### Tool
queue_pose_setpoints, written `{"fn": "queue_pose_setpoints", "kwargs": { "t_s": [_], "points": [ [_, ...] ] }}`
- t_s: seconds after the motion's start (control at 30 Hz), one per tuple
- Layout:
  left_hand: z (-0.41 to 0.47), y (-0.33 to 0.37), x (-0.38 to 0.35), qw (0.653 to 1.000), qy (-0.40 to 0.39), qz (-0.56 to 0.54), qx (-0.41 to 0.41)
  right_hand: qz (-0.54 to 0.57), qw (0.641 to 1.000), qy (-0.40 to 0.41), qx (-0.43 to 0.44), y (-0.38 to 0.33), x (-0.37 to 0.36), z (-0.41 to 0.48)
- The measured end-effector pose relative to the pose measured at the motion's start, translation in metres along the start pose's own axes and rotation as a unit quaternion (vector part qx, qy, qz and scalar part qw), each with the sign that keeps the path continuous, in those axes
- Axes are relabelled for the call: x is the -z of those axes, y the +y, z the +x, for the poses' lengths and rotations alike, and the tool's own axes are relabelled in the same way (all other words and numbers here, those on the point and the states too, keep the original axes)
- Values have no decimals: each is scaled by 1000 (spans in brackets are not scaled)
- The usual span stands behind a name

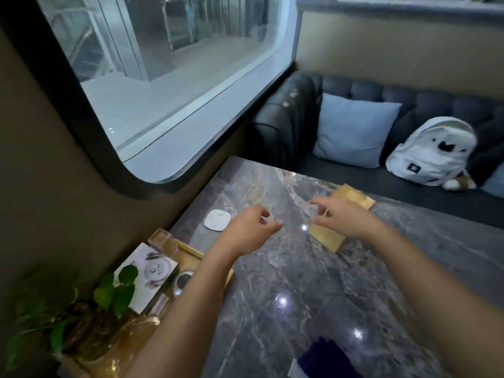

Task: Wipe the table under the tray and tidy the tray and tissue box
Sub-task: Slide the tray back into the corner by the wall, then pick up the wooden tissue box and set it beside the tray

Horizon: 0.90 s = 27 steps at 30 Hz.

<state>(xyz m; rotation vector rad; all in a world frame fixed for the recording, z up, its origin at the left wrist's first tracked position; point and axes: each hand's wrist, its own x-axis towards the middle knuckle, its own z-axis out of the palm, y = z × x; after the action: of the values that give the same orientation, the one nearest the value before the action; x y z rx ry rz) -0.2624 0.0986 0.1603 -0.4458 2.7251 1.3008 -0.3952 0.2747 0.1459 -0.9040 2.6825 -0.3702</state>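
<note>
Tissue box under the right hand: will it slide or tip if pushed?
The tissue box looks low and flat, so tipping seems unlikely. The table is glossy, so it probably slides easily. It looks rigid; weight unclear.

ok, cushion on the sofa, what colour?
Light blue cushion, plain, clearest in the head view.

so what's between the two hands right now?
Head view: only bare marble table with a light glare, between the left hand and the right hand. The gold box lies under and behind the right hand, not in the gap.
</note>
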Motion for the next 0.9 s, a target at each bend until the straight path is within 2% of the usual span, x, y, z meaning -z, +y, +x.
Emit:
{"fn": "queue_pose_setpoints", "kwargs": {
  "t_s": [0.13, 0.27, 0.4, 0.53, 0.7, 0.8, 0.9],
  "points": [
    [44, 33, -42, 980, 73, -185, -12, 58, 978, 178, -97, 50, 8, -1],
    [81, 42, -79, 924, 170, -334, 71, 166, 927, 276, -193, 87, -5, 5],
    [104, 36, -114, 938, 124, -318, 60, 260, 892, 265, -258, 110, -26, 14],
    [121, 27, -145, 949, 22, -304, 85, 355, 861, 234, -278, 123, -43, 24],
    [135, 26, -166, 905, -55, -395, 149, 467, 823, 206, -250, 129, -54, 28],
    [138, 28, -177, 883, -67, -430, 176, 481, 809, 205, -268, 126, -54, 32],
    [140, 30, -179, 864, -66, -454, 207, 461, 814, 223, -274, 116, -51, 34]
  ]
}}
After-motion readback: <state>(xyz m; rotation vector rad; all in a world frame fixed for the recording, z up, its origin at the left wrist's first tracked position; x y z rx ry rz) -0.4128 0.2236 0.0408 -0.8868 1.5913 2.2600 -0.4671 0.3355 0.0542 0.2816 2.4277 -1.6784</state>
